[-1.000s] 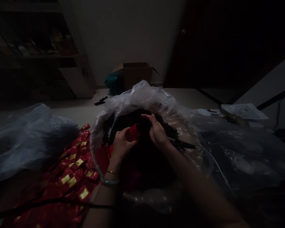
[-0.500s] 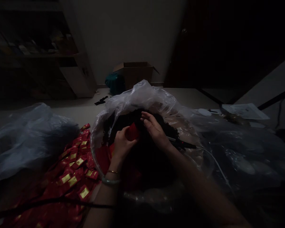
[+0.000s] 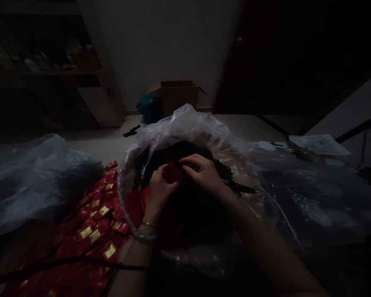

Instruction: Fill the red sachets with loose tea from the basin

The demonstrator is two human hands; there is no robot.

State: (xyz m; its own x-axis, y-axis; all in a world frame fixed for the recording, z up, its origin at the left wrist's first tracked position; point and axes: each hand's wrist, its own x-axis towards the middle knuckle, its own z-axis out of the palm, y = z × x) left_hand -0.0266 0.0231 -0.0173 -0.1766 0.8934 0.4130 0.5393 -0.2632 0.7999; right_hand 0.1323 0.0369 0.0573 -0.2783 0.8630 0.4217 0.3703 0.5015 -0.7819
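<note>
My left hand (image 3: 160,185) is closed around a small red packet (image 3: 172,172), held over a round tub lined with clear plastic (image 3: 188,115). My right hand (image 3: 204,173) has its thumb and forefinger close together at the packet's upper right edge; what they pinch is too dark to make out. Beneath both hands the tub holds a heap of dark, crumbly loose material (image 3: 160,152). More red packaging (image 3: 133,205) lies at the tub's left side by my left wrist. Right of my right hand, a black corded tool (image 3: 244,188) rests across the tub's contents.
Many red packets with gold labels (image 3: 103,210) are piled left of the tub, beside a clear plastic bag (image 3: 40,177). More plastic sheeting (image 3: 312,198) spreads at right. An open cardboard box (image 3: 181,97) and a teal bag (image 3: 150,108) stand by the wall.
My right hand has come down and left, from spread fingers above the heap to a closed pinch at the packet. My left hand still holds the packet in nearly the same spot.
</note>
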